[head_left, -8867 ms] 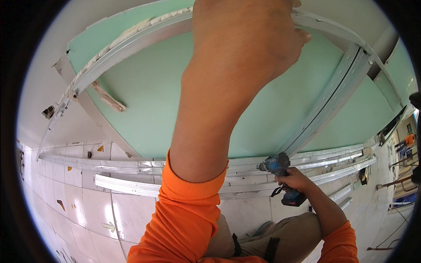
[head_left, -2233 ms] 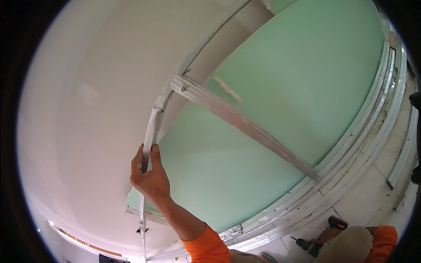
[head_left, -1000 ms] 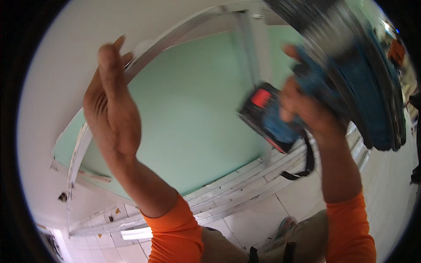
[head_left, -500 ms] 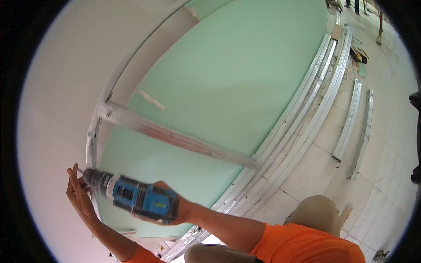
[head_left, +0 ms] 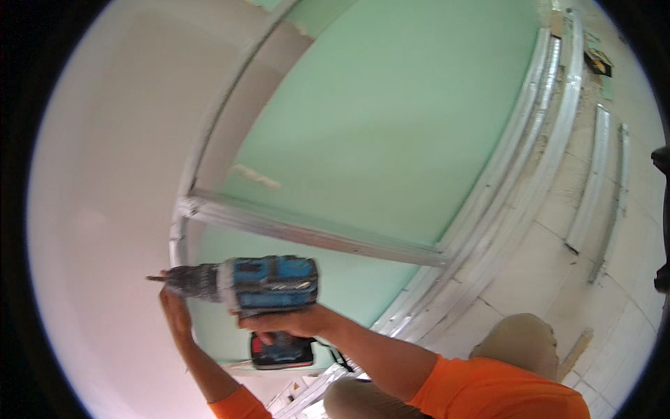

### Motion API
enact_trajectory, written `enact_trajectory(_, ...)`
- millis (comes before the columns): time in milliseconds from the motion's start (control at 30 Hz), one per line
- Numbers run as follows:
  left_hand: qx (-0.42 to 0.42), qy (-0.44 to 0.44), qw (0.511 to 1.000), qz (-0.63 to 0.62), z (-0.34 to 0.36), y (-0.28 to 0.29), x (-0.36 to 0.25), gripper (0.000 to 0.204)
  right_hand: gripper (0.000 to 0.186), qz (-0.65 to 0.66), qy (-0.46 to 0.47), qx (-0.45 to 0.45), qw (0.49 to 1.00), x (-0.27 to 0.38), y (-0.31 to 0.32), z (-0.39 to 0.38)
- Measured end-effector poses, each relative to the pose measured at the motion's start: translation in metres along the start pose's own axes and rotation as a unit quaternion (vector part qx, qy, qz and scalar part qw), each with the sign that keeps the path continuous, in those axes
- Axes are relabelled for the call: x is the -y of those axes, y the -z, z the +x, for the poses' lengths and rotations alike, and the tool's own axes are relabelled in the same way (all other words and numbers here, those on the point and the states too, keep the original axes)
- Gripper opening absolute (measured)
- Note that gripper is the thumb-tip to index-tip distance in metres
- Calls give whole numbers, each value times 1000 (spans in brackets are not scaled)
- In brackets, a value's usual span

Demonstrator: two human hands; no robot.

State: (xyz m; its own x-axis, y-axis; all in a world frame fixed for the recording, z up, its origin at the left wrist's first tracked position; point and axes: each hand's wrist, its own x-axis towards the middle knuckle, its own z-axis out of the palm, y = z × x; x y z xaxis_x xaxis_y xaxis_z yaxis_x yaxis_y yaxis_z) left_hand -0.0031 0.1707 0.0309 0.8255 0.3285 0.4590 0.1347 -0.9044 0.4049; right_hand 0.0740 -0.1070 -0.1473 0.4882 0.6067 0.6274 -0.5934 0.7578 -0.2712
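My right hand is wrapped round the grip of a blue and black cordless drill, which lies roughly level across the view. Its black chuck, with a short bit in it, points left toward the pale wall. A black and red battery shows below the grip. My left hand is raised just behind the chuck, beside the metal frame rail. Its fingers are mostly hidden by the drill, so what they hold, if anything, does not show.
A metal cross stud spans from the rail to the floor channels in front of green plasterboard. Long metal profiles lie along the board's foot. Two shorter profiles rest on the tiled floor, with a wooden strip near my knee.
The drill has turned from slanting to nearly level, and its battery now shows. My left hand's raised fingers have gone behind the chuck. The whole view has shifted slightly.
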Motion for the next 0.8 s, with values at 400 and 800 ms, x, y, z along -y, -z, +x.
enact_trajectory(400,81,126,986,77,-4,-3,-92,90,41,282,-50,-93,954,-60,23,-20)
enact_trajectory(800,46,78,994,64,-33,5,-108,66,35,342,30,23,939,-50,20,-4)
